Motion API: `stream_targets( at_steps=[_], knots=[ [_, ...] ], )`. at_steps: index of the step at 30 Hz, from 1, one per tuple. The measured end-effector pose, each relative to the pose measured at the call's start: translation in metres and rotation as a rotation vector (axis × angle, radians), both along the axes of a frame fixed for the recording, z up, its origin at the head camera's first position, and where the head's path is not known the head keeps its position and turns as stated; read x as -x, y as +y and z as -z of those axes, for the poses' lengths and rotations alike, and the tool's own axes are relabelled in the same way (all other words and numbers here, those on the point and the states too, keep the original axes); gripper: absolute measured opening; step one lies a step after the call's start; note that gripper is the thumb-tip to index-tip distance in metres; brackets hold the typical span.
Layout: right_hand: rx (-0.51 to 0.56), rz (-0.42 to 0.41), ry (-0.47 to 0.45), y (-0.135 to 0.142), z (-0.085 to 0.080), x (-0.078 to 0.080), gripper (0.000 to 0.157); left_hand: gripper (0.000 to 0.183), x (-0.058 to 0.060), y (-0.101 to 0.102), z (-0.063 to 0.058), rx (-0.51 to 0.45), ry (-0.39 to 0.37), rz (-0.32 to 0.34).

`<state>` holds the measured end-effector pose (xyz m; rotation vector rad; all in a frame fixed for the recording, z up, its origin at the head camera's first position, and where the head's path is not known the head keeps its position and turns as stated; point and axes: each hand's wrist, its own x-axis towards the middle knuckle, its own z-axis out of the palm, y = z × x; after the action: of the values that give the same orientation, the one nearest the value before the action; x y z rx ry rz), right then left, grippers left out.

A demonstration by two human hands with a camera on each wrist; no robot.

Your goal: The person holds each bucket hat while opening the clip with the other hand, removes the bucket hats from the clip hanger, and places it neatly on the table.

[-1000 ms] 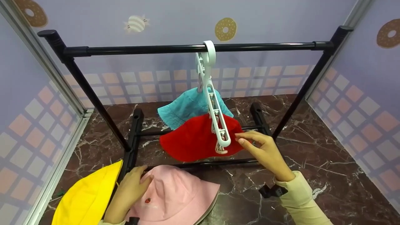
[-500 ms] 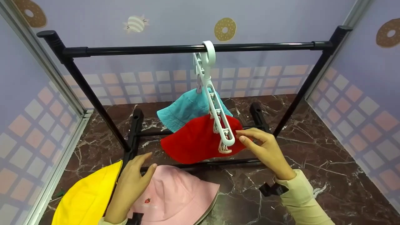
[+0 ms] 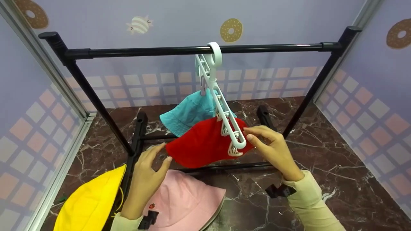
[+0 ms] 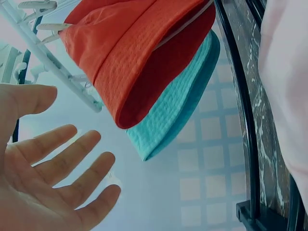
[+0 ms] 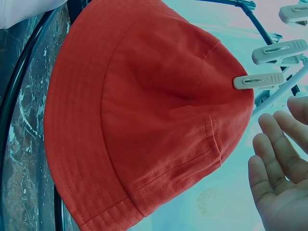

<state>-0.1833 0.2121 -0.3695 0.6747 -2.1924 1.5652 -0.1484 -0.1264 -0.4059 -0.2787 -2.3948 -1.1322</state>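
- Red fabric bucket hat (image 3: 196, 146): clipped by its crown to the white plastic hanger (image 3: 212, 81), partly hiding the turquoise fabric bucket hat (image 3: 186, 114) behind.
- Left hand (image 3: 147, 175): fingers spread, gripping nothing, near the red brim.
- Right hand (image 3: 273, 148): half open, holding nothing, just beside the hanger's end.
- Pink fabric bucket hat (image 3: 189, 199): partly behind the left forearm, cut off below.
- Yellow fabric hat (image 3: 88, 200): also cut off below.

The left grip (image 3: 146, 175) went up off the pink hat (image 3: 189, 200) — now it is by the red hat (image 3: 196, 144). The hanger (image 3: 213, 78) turned — its near end swung right.
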Motion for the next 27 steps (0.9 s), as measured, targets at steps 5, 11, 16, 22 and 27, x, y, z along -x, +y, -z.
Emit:
stream_targets(
  at_steps=[5,11,16,22,27],
  knots=[
    [0.018,0.012,0.030,-0.002,-0.004,0.002,0.025,0.045,0.005,0.010,-0.002,-0.013,0.051,0.028],
    [0.043,0.000,0.030,-0.004,-0.006,0.006,0.026,0.047,0.008,0.022,-0.008,-0.020,0.059,0.064],
    [0.053,-0.008,0.021,-0.004,-0.008,0.011,0.027,0.048,0.010,0.029,-0.012,-0.032,0.060,0.084],
    [0.057,0.007,0.006,-0.003,-0.008,0.015,0.027,0.046,0.015,0.037,-0.015,-0.039,0.071,0.097],
    [0.061,0.029,-0.005,-0.003,-0.010,0.019,0.026,0.045,0.020,0.044,-0.018,-0.035,0.080,0.111]
  ],
)
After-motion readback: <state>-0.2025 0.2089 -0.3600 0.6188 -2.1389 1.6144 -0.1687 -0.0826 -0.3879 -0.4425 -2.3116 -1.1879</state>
